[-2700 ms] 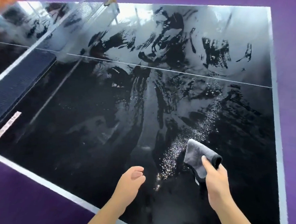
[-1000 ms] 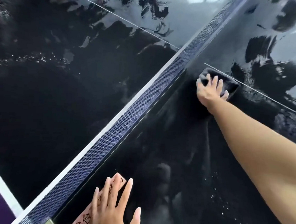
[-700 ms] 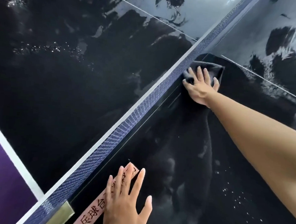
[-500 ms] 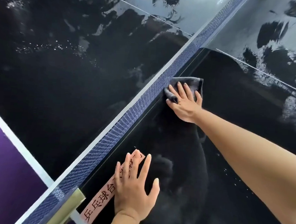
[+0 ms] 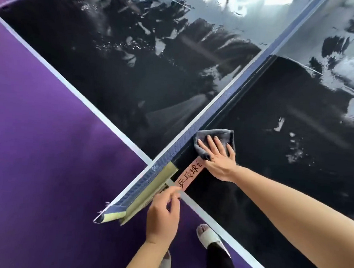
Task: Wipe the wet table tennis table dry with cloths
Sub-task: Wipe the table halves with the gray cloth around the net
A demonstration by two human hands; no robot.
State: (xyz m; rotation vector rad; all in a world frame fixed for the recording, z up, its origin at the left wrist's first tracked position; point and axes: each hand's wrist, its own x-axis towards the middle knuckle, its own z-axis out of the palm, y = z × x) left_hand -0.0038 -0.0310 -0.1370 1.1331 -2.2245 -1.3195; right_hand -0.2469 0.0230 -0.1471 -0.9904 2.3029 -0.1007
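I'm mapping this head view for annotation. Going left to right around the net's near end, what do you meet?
purple floor → olive net bracket → pink sticker → grey cloth → wet tabletop

A white open-toed sandal (image 5: 210, 237) stands on the purple floor (image 5: 46, 157), near the blue net's (image 5: 226, 98) olive-green post (image 5: 158, 186).

We see a matte purple floor (image 5: 46, 157) filling the left side, darker nearest us; a narrow strip shows at lower right, and bright white light (image 5: 281, 1) glares at upper right
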